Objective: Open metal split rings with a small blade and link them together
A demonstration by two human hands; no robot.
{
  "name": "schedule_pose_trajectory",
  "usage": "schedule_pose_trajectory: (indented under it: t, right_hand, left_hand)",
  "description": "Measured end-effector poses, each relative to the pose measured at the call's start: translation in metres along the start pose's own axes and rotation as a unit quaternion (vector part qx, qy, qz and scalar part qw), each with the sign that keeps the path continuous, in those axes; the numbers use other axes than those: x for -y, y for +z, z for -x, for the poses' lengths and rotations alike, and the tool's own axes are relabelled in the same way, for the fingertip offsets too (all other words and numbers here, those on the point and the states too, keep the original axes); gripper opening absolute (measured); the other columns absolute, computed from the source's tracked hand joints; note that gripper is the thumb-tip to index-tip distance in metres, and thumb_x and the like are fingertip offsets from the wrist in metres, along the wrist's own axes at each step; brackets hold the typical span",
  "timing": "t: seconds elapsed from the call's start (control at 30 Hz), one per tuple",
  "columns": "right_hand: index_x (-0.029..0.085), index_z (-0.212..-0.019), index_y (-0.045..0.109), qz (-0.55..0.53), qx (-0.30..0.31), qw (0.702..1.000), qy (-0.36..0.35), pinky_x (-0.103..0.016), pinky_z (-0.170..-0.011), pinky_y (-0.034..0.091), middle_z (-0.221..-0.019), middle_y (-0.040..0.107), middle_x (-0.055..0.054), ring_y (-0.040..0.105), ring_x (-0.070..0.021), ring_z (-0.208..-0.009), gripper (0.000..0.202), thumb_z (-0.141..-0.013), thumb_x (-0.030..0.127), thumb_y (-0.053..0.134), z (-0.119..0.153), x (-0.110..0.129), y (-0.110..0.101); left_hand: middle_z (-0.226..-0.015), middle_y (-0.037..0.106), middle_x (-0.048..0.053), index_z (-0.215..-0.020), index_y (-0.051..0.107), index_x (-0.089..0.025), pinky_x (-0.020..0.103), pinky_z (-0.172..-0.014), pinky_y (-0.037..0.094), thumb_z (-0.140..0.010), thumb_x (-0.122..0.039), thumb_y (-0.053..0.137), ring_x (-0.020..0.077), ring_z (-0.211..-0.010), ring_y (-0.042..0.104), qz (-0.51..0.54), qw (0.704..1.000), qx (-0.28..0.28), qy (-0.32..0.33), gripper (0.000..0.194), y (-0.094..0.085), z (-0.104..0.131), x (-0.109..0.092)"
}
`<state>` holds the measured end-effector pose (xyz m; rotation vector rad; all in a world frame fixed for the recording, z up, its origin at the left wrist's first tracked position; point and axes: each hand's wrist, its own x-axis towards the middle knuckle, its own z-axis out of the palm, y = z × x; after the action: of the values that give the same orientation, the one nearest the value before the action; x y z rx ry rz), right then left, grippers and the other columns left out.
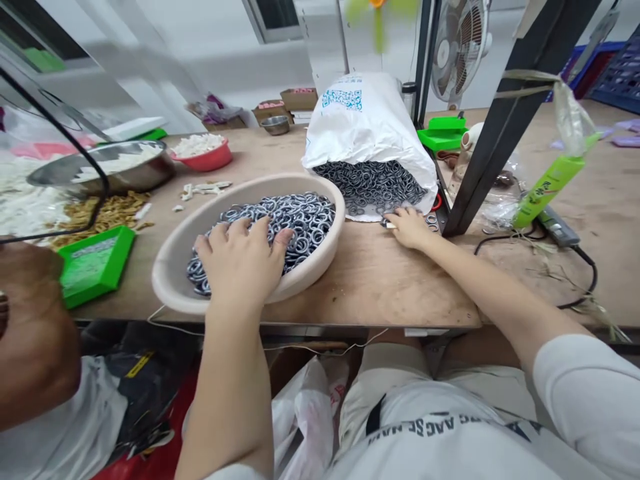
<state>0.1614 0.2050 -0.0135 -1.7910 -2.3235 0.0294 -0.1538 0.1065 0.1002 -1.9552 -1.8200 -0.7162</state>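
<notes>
A beige plastic basin [170,293] holds a heap of dark grey metal rings [305,230]. Over its near left side is my left hand [245,257], fingers spread, palm down, holding nothing I can see; its fingertips are at the heap. A white sack [365,127] lies on its side, mouth towards me, with many more dark rings [370,183] spilling to its edge. My right hand [413,227] rests on the table by the sack's right lower corner. Its fingers are bent together around a small dark and white piece [388,225] too small to name.
A black metal post [495,127] rises right of my right hand, beside a green tube-like packet [547,190] and a power strip [560,227]. Left are a green tray [97,267], a steel bowl [145,173], a red bowl [205,158] and a co-worker's arm [37,333].
</notes>
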Motion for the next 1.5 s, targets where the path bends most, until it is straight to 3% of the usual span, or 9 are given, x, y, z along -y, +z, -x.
schedule_pose_trajectory:
  t: [0.13,0.3,0.43,0.67,0.9,1.0,1.27,1.4,1.5]
  right_hand:
    - [0.03,-0.143,0.052,-0.035,-0.009,0.996,-0.084,-0.044,-0.102,0.04,-0.143,0.052,-0.009,0.047,-0.0292,-0.126,0.046,-0.098,0.032,0.046,0.029,0.003,0.004]
    - [0.023,-0.14,0.056,-0.062,-0.098,0.993,-0.006,-0.049,-0.107,0.037,-0.15,0.044,-0.014,0.044,-0.0333,-0.13,0.044,-0.1,0.033,0.039,0.027,-0.017,-0.007]
    - [0.018,-0.139,0.055,-0.034,-0.065,0.993,0.094,-0.058,-0.1,0.04,-0.143,0.047,-0.021,0.043,-0.0421,-0.128,0.046,-0.097,0.032,0.045,0.026,-0.018,-0.005]
    - [0.02,-0.141,0.053,-0.036,-0.083,0.995,0.032,-0.051,-0.105,0.039,-0.149,0.045,-0.016,0.042,-0.0352,-0.132,0.045,-0.099,0.031,0.039,-0.015,-0.006,-0.019]
    - [0.015,-0.142,0.053,-0.054,-0.002,0.992,0.116,-0.064,-0.101,0.036,-0.136,0.056,-0.024,0.047,-0.044,-0.127,0.048,-0.098,0.032,0.043,-0.072,-0.025,-0.019]
    - [0.022,-0.14,0.056,-0.066,0.011,0.996,0.056,-0.061,-0.104,0.037,-0.139,0.057,-0.017,0.047,-0.0406,-0.129,0.046,-0.098,0.033,0.042,-0.044,-0.01,-0.01]
    - [0.021,-0.151,0.043,-0.125,-0.058,0.988,-0.066,-0.047,-0.121,0.027,-0.162,0.034,-0.008,0.032,-0.0264,-0.147,0.057,-0.094,0.018,0.041,0.094,-0.026,-0.025]
    - [0.016,-0.149,0.046,-0.048,-0.04,0.996,0.067,-0.057,-0.117,0.032,-0.157,0.04,-0.015,0.039,-0.036,-0.143,0.061,-0.088,0.013,0.044,0.146,-0.045,-0.019]
    - [0.012,-0.149,0.045,-0.056,-0.021,0.996,0.06,-0.055,-0.117,0.034,-0.158,0.038,-0.018,0.039,-0.035,-0.143,0.06,-0.089,0.015,0.043,0.158,-0.042,-0.013]
  left_hand:
    - [-0.127,0.065,0.015,-0.117,0.067,-0.018,0.05,-0.107,0.036,-0.097,-0.038,0.048,0.0325,-0.122,0.054,0.106,0.985,-0.091,0.098,0.034,0.013,0.014,-0.05]
    - [-0.098,0.072,0.015,-0.097,0.069,-0.015,0.041,-0.088,0.045,-0.1,-0.03,0.037,0.028,-0.097,0.061,0.104,0.979,0.005,0.174,0.036,0.044,0.004,-0.112]
    - [-0.102,0.072,0.013,-0.116,0.067,-0.019,0.043,-0.088,0.045,-0.1,-0.032,0.037,0.0289,-0.101,0.061,0.084,0.995,-0.009,0.059,0.036,0.029,-0.016,-0.092]
    - [-0.12,0.065,0.021,-0.118,0.069,-0.012,0.062,-0.1,0.041,-0.094,-0.028,0.043,0.0415,-0.12,0.051,0.013,0.999,0.017,-0.029,0.039,0.011,-0.03,-0.03]
    - [-0.134,0.058,0.016,-0.122,0.065,-0.02,0.055,-0.113,0.036,-0.092,-0.026,0.053,0.0332,-0.13,0.048,0.114,0.979,-0.099,0.133,0.032,0.021,0.003,-0.08]
    - [-0.129,0.063,0.014,-0.118,0.065,-0.016,0.044,-0.107,0.046,-0.095,-0.022,0.046,0.0268,-0.122,0.055,0.139,0.959,0.058,0.241,0.029,0.043,0.026,-0.11]
    - [-0.152,0.043,0.024,-0.144,0.045,-0.006,0.051,-0.111,0.041,-0.1,-0.028,0.032,0.0356,-0.141,0.041,0.095,0.943,0.267,0.173,0.05,0.138,0.011,-0.121]
    - [-0.156,0.037,0.026,-0.148,0.039,-0.005,0.053,-0.115,0.033,-0.101,-0.038,0.033,0.0376,-0.146,0.033,0.117,0.925,0.314,0.177,0.058,0.148,0.013,-0.129]
    - [-0.156,0.038,0.024,-0.147,0.042,-0.006,0.049,-0.114,0.035,-0.101,-0.037,0.033,0.0355,-0.145,0.037,0.131,0.923,0.314,0.179,0.056,0.134,0.028,-0.13]
